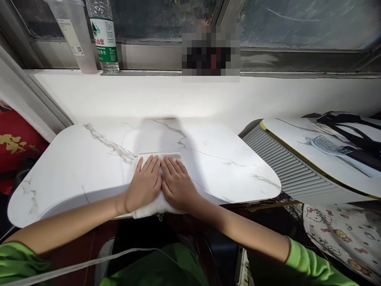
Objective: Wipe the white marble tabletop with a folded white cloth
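A folded white towel [143, 210] lies at the front edge of a white marble-patterned table [98, 159], its near end hanging slightly over the edge. Flat on the towel rests my left hand [145, 180], fingers stretched forward. My right hand [177, 180] presses down beside it, also flat with fingers out, and the two hands touch along their inner sides. Parts of the towel show around the fingertips and below the palms; the rest is hidden under my hands.
On the window ledge stand a clear plastic cup [79, 43] and a water bottle [104, 43]. A ribbed side cabinet [291, 167] at the right carries a hairbrush [327, 145] and black straps [354, 123]. A white cable [119, 254] crosses in front of my body.
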`<action>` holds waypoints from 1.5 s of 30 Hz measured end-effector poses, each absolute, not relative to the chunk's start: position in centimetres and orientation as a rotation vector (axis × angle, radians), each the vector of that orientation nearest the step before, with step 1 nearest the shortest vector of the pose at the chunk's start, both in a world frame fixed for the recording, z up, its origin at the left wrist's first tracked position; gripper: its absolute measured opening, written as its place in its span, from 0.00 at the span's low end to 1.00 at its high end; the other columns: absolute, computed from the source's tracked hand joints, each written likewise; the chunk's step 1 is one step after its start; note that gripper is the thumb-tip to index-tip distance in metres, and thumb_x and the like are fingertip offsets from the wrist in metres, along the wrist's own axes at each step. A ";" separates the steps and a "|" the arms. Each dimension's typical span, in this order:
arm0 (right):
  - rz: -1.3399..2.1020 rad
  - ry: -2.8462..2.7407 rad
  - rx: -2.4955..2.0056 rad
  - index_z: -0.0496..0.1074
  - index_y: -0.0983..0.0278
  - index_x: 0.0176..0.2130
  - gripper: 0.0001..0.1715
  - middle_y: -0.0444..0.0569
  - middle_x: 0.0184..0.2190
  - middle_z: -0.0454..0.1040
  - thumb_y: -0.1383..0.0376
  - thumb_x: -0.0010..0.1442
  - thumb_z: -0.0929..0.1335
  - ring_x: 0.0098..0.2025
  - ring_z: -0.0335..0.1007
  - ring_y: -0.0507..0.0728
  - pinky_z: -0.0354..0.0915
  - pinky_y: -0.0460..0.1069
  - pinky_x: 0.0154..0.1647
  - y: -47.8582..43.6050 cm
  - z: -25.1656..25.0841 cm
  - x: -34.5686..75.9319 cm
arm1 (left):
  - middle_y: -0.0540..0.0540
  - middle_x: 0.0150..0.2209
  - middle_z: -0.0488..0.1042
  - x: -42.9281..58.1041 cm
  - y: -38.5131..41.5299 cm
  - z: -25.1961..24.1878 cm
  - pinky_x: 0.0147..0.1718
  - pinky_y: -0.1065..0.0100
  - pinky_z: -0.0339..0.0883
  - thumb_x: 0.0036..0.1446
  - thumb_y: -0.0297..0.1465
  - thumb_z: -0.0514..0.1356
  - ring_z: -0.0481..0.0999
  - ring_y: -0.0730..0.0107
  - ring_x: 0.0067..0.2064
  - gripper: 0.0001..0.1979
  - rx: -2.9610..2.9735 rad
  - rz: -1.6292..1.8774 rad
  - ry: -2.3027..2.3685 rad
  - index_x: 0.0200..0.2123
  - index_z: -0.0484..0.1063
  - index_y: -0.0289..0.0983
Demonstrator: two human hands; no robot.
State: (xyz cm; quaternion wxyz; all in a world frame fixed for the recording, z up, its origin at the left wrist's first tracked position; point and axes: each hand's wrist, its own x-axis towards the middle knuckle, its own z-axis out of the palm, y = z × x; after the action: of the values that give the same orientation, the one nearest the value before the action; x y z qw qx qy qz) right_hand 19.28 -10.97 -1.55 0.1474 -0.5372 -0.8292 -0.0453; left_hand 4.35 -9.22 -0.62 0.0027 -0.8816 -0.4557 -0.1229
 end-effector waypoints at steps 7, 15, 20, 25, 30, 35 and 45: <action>-0.031 -2.386 -1.582 0.62 0.77 0.64 0.32 0.63 0.65 0.63 0.66 0.67 0.54 0.68 0.56 0.65 0.49 0.59 0.69 -4.1 -1.0 18.3 | 0.34 0.68 0.60 3.8 -2.7 -0.4 0.69 0.47 0.44 0.68 0.28 0.41 0.55 0.56 0.71 0.26 -2.756 -0.375 -1.539 0.66 0.58 0.26; -0.029 -2.325 -1.586 0.64 0.76 0.62 0.28 0.63 0.63 0.65 0.68 0.67 0.56 0.66 0.58 0.64 0.49 0.57 0.68 9.2 -1.1 15.5 | 0.39 0.68 0.61 2.1 10.0 0.6 0.70 0.56 0.43 0.67 0.27 0.41 0.57 0.61 0.70 0.26 -2.706 -0.386 -1.699 0.65 0.60 0.32; -0.010 -2.273 -1.603 0.64 0.75 0.61 0.28 0.62 0.63 0.67 0.69 0.66 0.56 0.65 0.59 0.64 0.50 0.58 0.67 12.2 -1.2 14.9 | 0.45 0.67 0.62 1.8 12.7 0.6 0.70 0.56 0.44 0.65 0.28 0.41 0.56 0.66 0.70 0.26 -2.687 -0.401 -1.750 0.64 0.62 0.41; 0.009 -2.265 -1.557 0.64 0.77 0.62 0.30 0.63 0.64 0.65 0.68 0.66 0.56 0.67 0.57 0.65 0.48 0.58 0.68 10.7 -1.5 15.2 | 0.45 0.68 0.61 1.8 11.1 0.5 0.70 0.56 0.45 0.66 0.30 0.40 0.56 0.64 0.70 0.27 -2.669 -0.412 -1.750 0.65 0.61 0.39; -0.048 -2.281 -1.504 0.65 0.78 0.62 0.30 0.65 0.63 0.65 0.66 0.66 0.56 0.66 0.59 0.67 0.50 0.60 0.67 4.9 -1.8 15.1 | 0.39 0.68 0.60 1.1 5.6 0.3 0.70 0.54 0.44 0.67 0.30 0.39 0.57 0.59 0.70 0.27 -2.692 -0.402 -1.683 0.65 0.60 0.31; -0.087 -2.322 -1.523 0.63 0.80 0.63 0.32 0.66 0.64 0.64 0.66 0.67 0.54 0.67 0.57 0.68 0.51 0.62 0.68 -4.5 -2.1 14.1 | 0.38 0.68 0.60 -0.3 -3.6 -0.1 0.70 0.49 0.42 0.69 0.29 0.40 0.55 0.58 0.70 0.26 -2.742 -0.377 -1.612 0.66 0.58 0.29; -0.088 -2.421 -1.393 0.64 0.80 0.63 0.32 0.65 0.64 0.65 0.65 0.67 0.56 0.66 0.57 0.68 0.50 0.61 0.68 -8.6 -1.6 12.2 | 0.35 0.67 0.61 -2.6 -8.6 -0.2 0.69 0.47 0.45 0.68 0.28 0.41 0.57 0.56 0.70 0.27 -2.694 -0.407 -1.660 0.65 0.60 0.25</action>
State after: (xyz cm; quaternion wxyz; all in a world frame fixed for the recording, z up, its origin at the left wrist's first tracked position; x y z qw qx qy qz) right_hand 12.17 -8.55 -1.59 0.1723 -0.4911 -0.8533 -0.0310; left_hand -2.59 -8.59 -0.16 -0.0245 -0.8441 -0.5202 -0.1276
